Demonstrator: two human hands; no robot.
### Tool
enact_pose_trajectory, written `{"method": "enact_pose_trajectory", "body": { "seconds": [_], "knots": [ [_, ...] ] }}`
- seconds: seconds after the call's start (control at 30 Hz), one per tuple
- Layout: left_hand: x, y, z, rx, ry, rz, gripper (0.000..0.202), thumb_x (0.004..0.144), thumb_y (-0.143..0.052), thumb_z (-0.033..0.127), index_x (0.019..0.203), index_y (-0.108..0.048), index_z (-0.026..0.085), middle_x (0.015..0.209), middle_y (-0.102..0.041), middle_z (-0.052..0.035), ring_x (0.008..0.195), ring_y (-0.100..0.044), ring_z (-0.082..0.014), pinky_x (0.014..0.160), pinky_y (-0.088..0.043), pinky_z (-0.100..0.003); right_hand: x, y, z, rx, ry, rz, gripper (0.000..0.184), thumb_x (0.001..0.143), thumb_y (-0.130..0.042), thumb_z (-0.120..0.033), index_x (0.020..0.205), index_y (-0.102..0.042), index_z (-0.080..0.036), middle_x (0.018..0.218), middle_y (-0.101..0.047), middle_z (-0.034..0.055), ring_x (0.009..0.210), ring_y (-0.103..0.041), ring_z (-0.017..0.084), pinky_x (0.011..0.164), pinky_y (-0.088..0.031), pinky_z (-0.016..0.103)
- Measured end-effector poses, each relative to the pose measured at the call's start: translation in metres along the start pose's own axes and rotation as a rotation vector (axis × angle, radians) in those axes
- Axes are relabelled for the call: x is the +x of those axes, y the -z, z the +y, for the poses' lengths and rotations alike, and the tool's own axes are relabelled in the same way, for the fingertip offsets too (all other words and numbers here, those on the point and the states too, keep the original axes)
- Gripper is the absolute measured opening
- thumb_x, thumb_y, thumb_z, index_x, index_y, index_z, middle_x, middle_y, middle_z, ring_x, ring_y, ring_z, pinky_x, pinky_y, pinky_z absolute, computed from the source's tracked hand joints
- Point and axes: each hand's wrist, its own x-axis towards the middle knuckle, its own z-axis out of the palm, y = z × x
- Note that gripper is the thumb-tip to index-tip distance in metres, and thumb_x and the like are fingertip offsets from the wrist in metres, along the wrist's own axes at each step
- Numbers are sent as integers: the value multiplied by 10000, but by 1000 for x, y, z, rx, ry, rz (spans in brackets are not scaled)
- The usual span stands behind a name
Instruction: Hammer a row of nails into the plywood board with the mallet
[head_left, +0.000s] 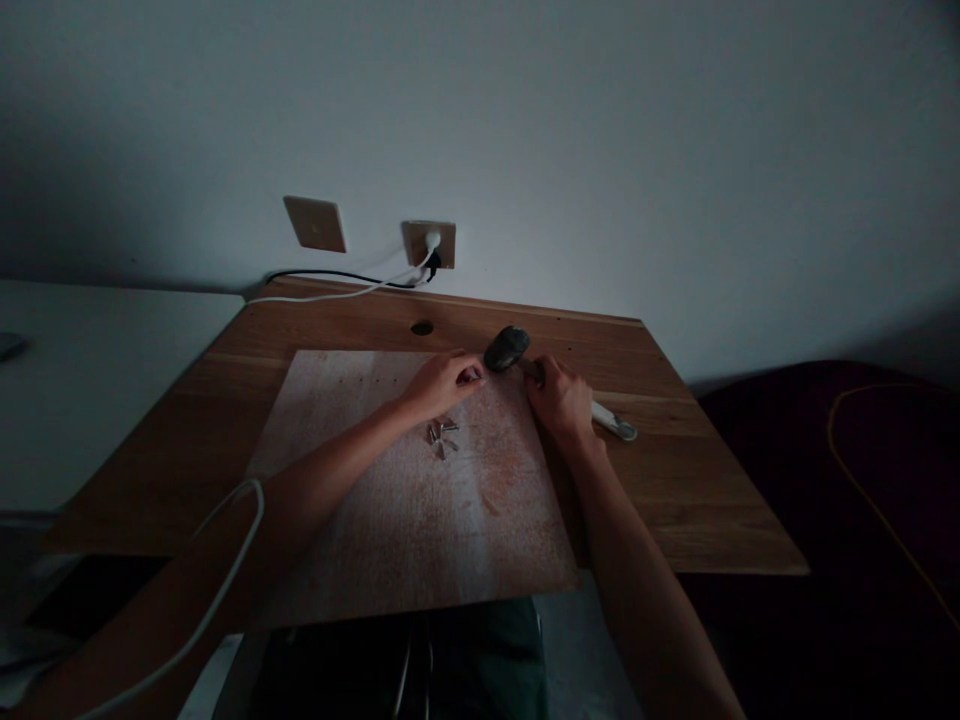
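Note:
My right hand (561, 398) is wrapped round the handle of a hammer (507, 348), whose dark head hangs just above the far edge of a pale plywood board (420, 520). The handle's light end sticks out behind my wrist. My left hand (442, 382) rests on the board right beside the hammer head, fingers pinched together on something small that I cannot make out. A little pile of nails (442, 436) lies on the board just below my left hand.
The board lies on a wooden desk (697, 480) against a white wall. Two wall plates (429, 243) carry plugged cables. A white cable (225, 560) crosses my left forearm. A white surface (97, 370) lies left, a dark area with a yellow cord (862, 470) right.

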Motion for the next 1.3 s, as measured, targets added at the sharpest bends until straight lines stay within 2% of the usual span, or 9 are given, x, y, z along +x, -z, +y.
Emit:
{"method": "enact_pose_trajectory", "body": {
  "seconds": [0.33,0.53,0.73,0.83,0.93,1.03,1.2,1.3],
  "knots": [
    [-1,-1,1,14,11,-5,69,899,-768,188,958,-730,189,865,-694,-10,786,-643,-158,753,-494,-294,-1,7,-1,-18,4,-46,206,1003,-555,-230,1085,-741,-199,1062,-775,101,786,-645,209,647,-269,308],
    [0,0,-1,12,5,-16,9,936,-740,190,936,-749,193,866,-699,-17,791,-663,-160,785,-515,-301,-4,16,-4,-43,-19,-87,178,1013,-563,-261,1055,-723,-195,1026,-783,111,780,-652,216,641,-252,318],
    [0,1,1,36,-13,-41,112,960,-676,179,998,-779,202,915,-712,-38,792,-668,-167,803,-528,-318,-5,19,-5,-107,-58,-153,187,1030,-562,-295,1098,-711,-204,989,-800,114,771,-678,231,625,-224,322],
    [0,1,2,32,-12,-30,116,936,-711,201,1039,-765,192,916,-703,-34,807,-666,-169,794,-520,-313,-4,22,-6,-114,-69,-167,197,1036,-548,-303,1085,-718,-215,979,-806,112,768,-687,236,620,-220,323],
    [0,1,2,29,9,-13,80,925,-750,243,983,-745,188,892,-696,-27,815,-659,-171,775,-511,-305,-4,24,-7,-122,-88,-183,217,1037,-544,-322,1089,-727,-217,967,-808,115,767,-695,245,622,-237,323],
    [1,1,1,23,16,-20,36,941,-729,219,923,-738,189,866,-691,-22,792,-655,-164,769,-507,-303,-4,23,-6,-131,-102,-197,250,1037,-536,-333,1120,-736,-209,957,-806,126,770,-699,258,632,-270,322],
    [1,1,2,18,0,-33,49,948,-704,182,941,-752,193,869,-696,-23,779,-660,-162,782,-509,-308,-4,15,-1,-167,-121,-165,274,1031,-540,-365,1140,-742,-215,986,-811,135,775,-702,262,641,-275,322],
    [1,1,2,-3,12,-26,30,922,-738,187,952,-735,185,879,-704,-19,781,-660,-158,759,-501,-295,-3,13,2,-188,-167,-122,270,1005,-582,-407,1068,-753,-208,920,-805,134,749,-695,256,637,-257,317]
  ]
}}
